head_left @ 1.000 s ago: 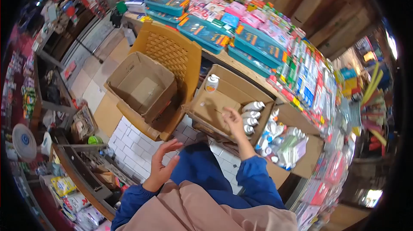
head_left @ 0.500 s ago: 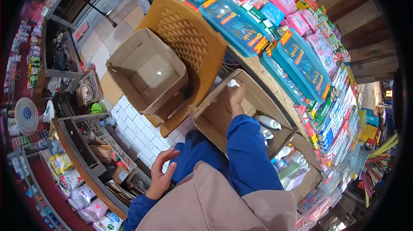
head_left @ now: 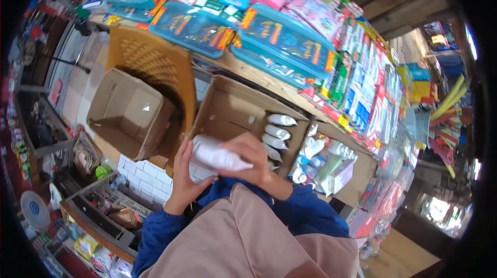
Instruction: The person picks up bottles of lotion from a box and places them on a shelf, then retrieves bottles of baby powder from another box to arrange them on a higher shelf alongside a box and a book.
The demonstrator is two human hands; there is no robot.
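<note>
Both hands closed on one white bottle (head_left: 217, 156), held lying across just above the lap; left hand (head_left: 182, 177) cupping its base end, right hand (head_left: 252, 159) wrapped over the cap end. Beyond the hands, open box (head_left: 228, 110) with a short row of bottles (head_left: 277, 135) along its right wall, most of its floor bare; by appearance, filling barely begun. Left: empty box (head_left: 129, 115) on a yellow chair (head_left: 150, 63). Right: second box (head_left: 357, 174) crowded with bottles. Table (head_left: 269, 78) edge close above; little side room.

bottle (head_left: 217, 156) label motion-blurred, unreadable
</note>
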